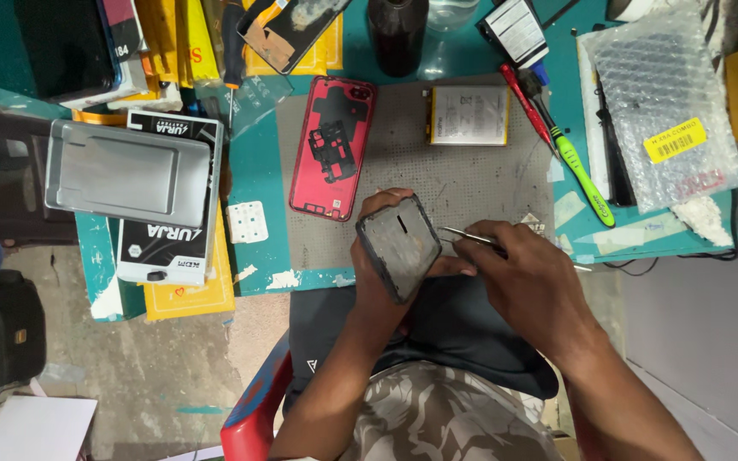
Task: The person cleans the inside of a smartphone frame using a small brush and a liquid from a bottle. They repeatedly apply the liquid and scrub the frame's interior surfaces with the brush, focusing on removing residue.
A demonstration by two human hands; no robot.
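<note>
While clamped in the left hand (383, 256), a scuffed grey phone frame (400, 246), tilted, tweezers (468, 236) pinched in the right hand (530, 277).

Teal workbench (262, 162) above a stained concrete floor (155, 367); red chair (254, 410).

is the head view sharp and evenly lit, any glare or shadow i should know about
Head view: mostly sharp and evenly lit on the grey work mat; soft shadow under the left hand holding the phone frame; the right hand with tweezers is clear; mild sheen on the bubble wrap bag; wide-angle bending at the edges; floor dimmer.
</note>
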